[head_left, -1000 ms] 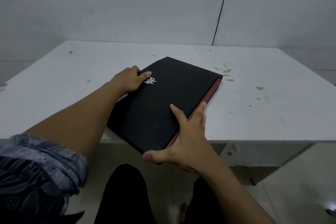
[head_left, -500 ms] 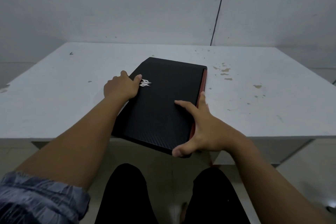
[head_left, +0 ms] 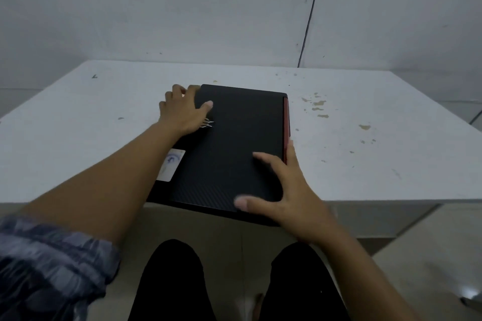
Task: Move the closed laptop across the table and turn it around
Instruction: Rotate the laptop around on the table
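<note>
The closed black laptop (head_left: 234,148) lies flat on the white table (head_left: 78,143), its near edge hanging over the table's front edge. A red strip runs along its right side and a silver logo shows on the lid. My left hand (head_left: 182,112) grips the far left corner, thumb on the lid, fingers curled round the left edge. My right hand (head_left: 284,190) holds the near right corner, thumb on the lid by the front edge and fingers reaching along the red side.
Brownish stains (head_left: 318,106) mark the table to the right of the laptop. A grey wall (head_left: 234,7) stands right behind the table. My legs in black trousers (head_left: 172,284) are below the front edge, over a pale floor.
The laptop has turned counter-clockwise and slid away from me, so its sides now run nearly straight ahead. Both hands moved with it, the left one up toward the far corner.
</note>
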The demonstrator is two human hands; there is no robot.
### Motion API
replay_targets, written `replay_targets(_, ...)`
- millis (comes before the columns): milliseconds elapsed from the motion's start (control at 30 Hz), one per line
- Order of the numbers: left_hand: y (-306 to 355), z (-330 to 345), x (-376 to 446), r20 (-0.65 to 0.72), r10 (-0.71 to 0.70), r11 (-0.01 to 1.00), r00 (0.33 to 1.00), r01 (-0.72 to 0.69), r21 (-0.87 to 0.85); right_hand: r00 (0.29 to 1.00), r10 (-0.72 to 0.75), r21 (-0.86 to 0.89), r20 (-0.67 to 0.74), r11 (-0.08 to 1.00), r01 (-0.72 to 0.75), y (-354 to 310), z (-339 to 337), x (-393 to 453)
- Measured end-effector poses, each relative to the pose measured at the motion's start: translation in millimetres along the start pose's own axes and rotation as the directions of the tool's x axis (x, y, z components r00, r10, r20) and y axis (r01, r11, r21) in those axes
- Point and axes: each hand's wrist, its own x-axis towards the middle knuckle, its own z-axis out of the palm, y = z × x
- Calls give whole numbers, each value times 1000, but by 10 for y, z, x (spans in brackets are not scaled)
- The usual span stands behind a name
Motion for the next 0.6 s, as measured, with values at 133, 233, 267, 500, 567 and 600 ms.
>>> replay_targets(133, 40, 97, 374, 191, 66, 994, 979, -82, 75, 982, 99, 26, -160, 995, -96, -141, 187, -60)
replay_targets(233, 73, 143, 583, 262, 90, 987, 961, -121, 105, 998, 61, -51, -28, 997, -63, -98, 55, -95)
replay_targets(267, 90, 151, 642, 273, 97, 986, 957, -130, 103, 998, 59, -82, 10, 995, -58, -83, 22, -102)
replay_targets(500, 174, 248, 900, 312, 80, 990, 947, -111, 82, 999, 11, -137, 44, 991, -5, -1, -32, -60)
replay_targets(567, 175, 265, 933, 313, 85, 991, 946, -114, 75, 999, -1, -136, 34, 991, 6, 13, -48, -70)
replay_targets(600, 172, 267, 943, 311, 85, 991, 947, -113, 72, 1000, -12, -144, 27, 989, 16, 18, -51, -73)
